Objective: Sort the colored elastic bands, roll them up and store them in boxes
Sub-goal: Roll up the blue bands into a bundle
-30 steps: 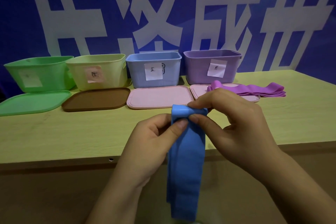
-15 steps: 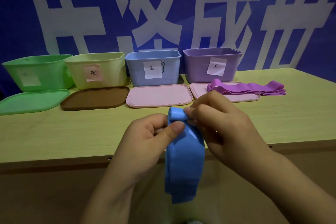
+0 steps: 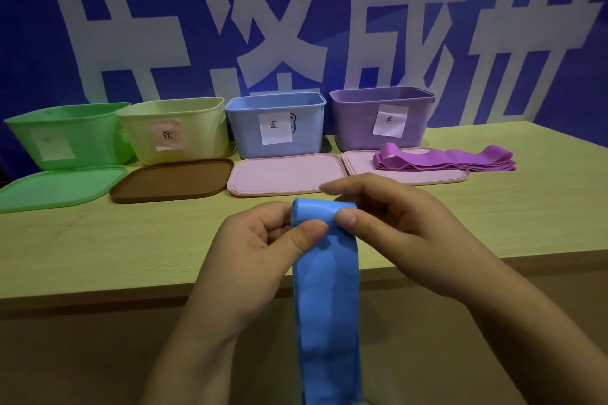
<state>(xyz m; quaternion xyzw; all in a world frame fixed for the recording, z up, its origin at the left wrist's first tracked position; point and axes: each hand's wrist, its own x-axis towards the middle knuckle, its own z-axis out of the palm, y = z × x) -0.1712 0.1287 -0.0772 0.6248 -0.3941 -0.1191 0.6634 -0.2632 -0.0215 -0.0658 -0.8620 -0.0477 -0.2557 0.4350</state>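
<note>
At the centre of the frame, the left hand [image 3: 260, 237] and right hand [image 3: 401, 223] both pinch the rolled top of a blue elastic band [image 3: 325, 289], its tail hanging to the bottom edge; purple bands [image 3: 444, 159] lie at middle right, below the purple box [image 3: 381, 118]

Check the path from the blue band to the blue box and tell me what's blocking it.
Nothing visible blocks it. Both hands pinch the blue band above the table's near edge; the blue box stands open behind, its pink lid lying flat in front.
</note>
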